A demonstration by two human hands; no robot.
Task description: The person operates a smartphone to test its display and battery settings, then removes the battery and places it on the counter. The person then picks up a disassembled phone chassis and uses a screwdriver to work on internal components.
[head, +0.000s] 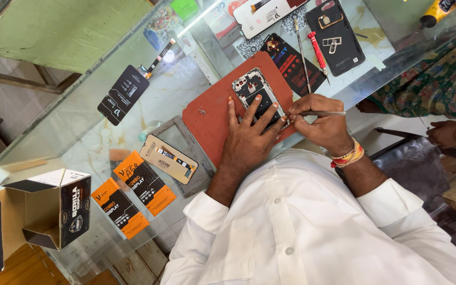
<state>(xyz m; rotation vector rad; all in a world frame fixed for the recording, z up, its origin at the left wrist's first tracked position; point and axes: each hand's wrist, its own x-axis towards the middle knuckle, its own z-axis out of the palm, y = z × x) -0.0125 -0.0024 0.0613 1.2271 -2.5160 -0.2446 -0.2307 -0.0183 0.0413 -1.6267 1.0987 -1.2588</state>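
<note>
An opened phone (253, 87) with its back off lies on a red mat (212, 124) on the glass counter (80, 132). My left hand (249, 134) rests flat on the phone, fingers spread over its lower half. My right hand (320, 126) pinches a thin metal tweezer (323, 113) whose tip points at the phone's lower right edge, next to my left fingertips. A few tiny screws (202, 111) sit on the mat left of the phone.
Behind the mat lie a red screwdriver (317, 50), a black back cover (335, 34), a black packet (291, 63) and a white box (267, 13). Orange display boxes (143, 182), a beige pack (168, 158) and a cardboard box (43, 211) are at left. Another person's bangled hand (449, 132) is at right.
</note>
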